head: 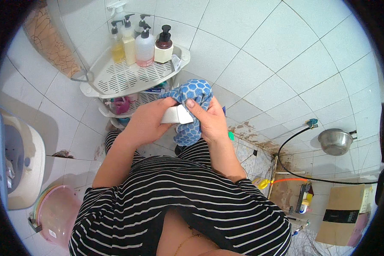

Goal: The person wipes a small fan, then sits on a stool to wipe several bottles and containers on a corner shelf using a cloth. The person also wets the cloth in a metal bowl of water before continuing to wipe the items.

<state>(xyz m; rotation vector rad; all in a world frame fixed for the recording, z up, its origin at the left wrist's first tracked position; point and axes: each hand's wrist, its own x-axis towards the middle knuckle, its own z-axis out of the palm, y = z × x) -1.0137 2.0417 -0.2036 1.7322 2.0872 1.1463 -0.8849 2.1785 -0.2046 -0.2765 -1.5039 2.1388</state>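
My left hand (149, 121) grips a white, block-shaped object (176, 115) whose exact kind I cannot tell; its end points right. My right hand (212, 116) holds a blue cloth with a white honeycomb pattern (195, 89), bunched up with its lower part hanging down. The right thumb presses the cloth beside the end of the white object. Both hands are close together in front of my striped shirt, just below the corner shelf. The palm side of my left hand is hidden.
A white plastic corner shelf (105, 92) with several pump bottles (145, 48) stands ahead. At the left are a washbasin (32, 172) and pink plastic basins (57, 214). A steel bowl (335, 142) hangs on the tiled wall at the right, near a black hose (283, 163).
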